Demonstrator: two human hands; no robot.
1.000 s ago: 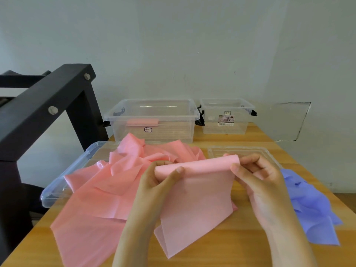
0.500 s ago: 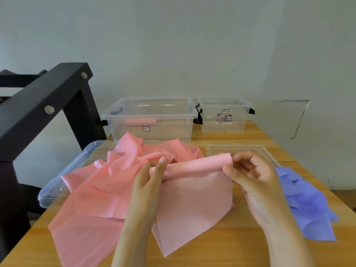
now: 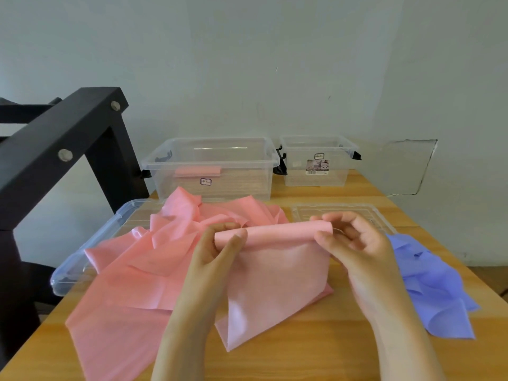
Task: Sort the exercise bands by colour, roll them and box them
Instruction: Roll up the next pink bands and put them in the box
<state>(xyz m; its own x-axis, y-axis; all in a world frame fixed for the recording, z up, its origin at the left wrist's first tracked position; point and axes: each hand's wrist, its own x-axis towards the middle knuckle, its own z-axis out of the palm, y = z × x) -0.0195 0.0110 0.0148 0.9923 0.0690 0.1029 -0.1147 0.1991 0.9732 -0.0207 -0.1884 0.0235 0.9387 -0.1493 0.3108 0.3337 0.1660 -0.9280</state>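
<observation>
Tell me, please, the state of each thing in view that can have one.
Pink band, partly rolled, tail hanging.
Left hand, grips the band's left end.
Right hand, grips its right end.
Pink pile, loose, unrolled.
Blue bands, loose, crumpled.
Large box, open, one pink roll inside.
Small box, open, looks empty.
Left lid, off, under the pink pile.
Right lid, off, flat on the table.

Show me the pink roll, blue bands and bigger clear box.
pink roll (image 3: 277, 234): head view, middle of the roll.
blue bands (image 3: 434, 292): head view, middle of the pile.
bigger clear box (image 3: 242, 182): head view, front wall.
</observation>
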